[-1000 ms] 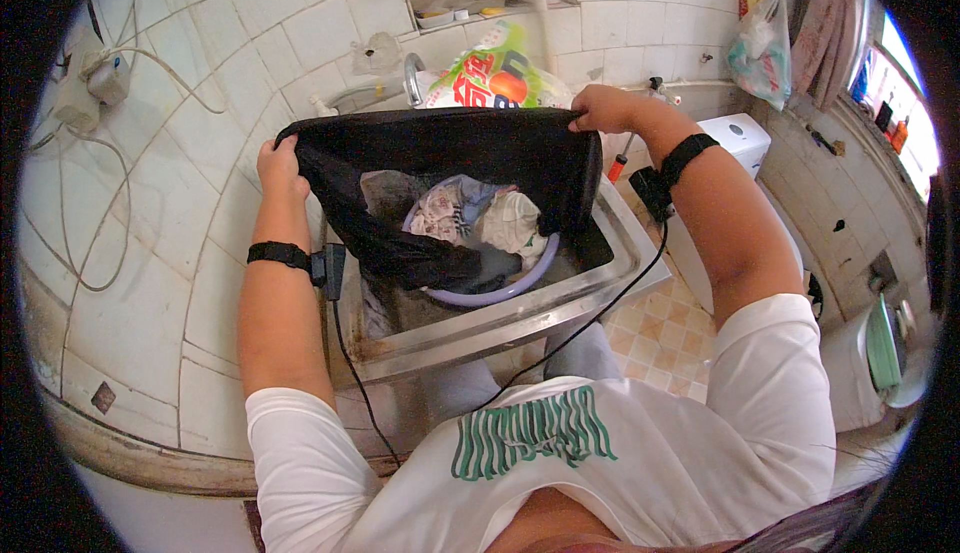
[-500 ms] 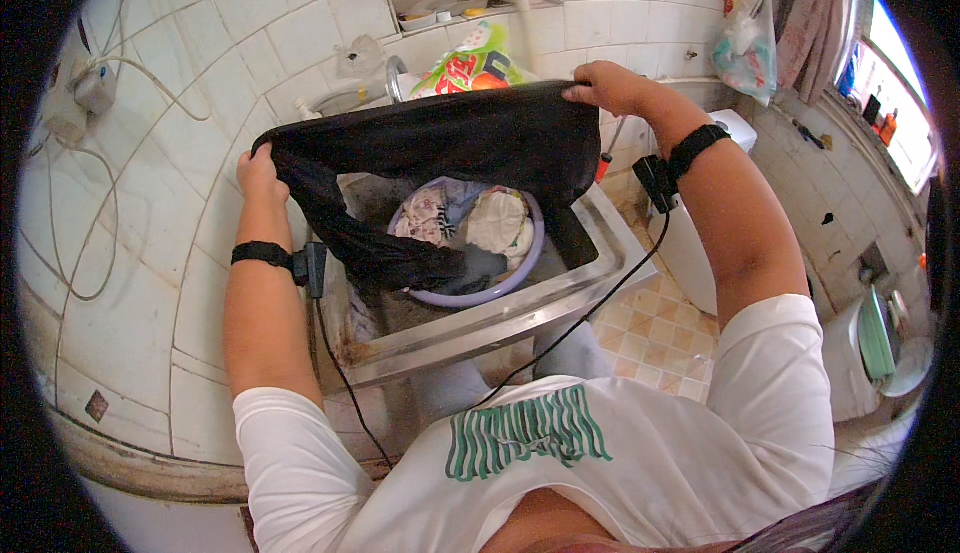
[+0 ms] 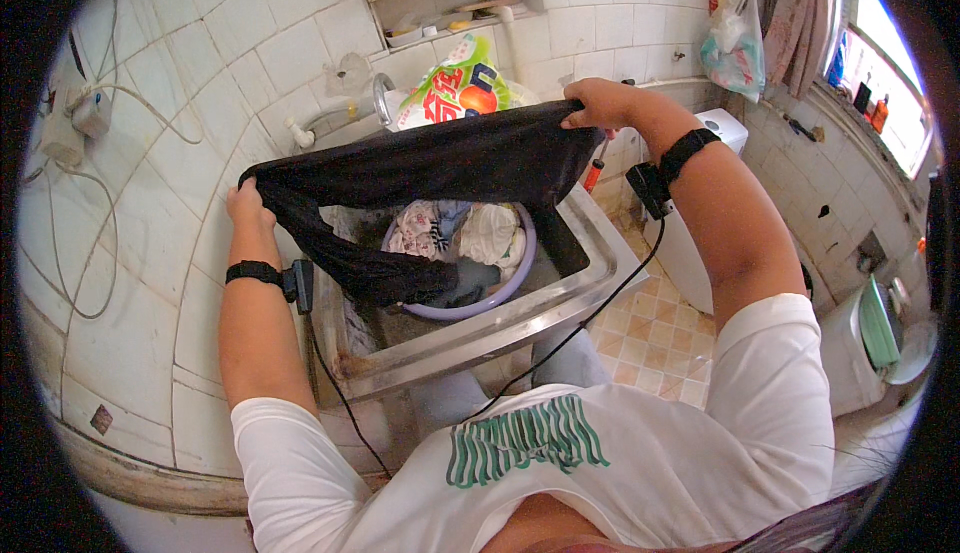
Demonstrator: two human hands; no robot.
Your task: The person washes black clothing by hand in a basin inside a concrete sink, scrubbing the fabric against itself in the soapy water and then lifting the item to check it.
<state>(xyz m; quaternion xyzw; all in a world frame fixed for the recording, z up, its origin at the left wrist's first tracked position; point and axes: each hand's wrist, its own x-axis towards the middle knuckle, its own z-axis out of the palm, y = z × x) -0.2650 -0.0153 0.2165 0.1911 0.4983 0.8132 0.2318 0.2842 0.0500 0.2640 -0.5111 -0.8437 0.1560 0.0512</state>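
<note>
A dark garment [image 3: 420, 163] is stretched wide between my two hands, over a metal sink. My left hand [image 3: 250, 208] is closed on its left corner. At the other end, my right hand [image 3: 600, 108] pinches the right corner. One part of the cloth hangs down on the left, and its lower end reaches into a pale purple basin [image 3: 528, 253]. Inside that basin lie a patterned light cloth [image 3: 415, 231] and a cream-coloured cloth [image 3: 492, 233]. Where exactly the garment's lower end finishes among the clothes is hard to make out.
The basin stands in the metal sink [image 3: 460, 343]. Behind it are a tap [image 3: 383, 98] and a bright green-and-white detergent bag [image 3: 455, 91]. A white toilet [image 3: 690, 253] is to the right. Cables [image 3: 340, 393] run from my wrist straps. A plastic bag [image 3: 735, 48] hangs at the far right.
Both hands have come down slightly, the left one also shifting outward. The garment's upper edge has dropped, showing more of the detergent bag and the tap behind it.
</note>
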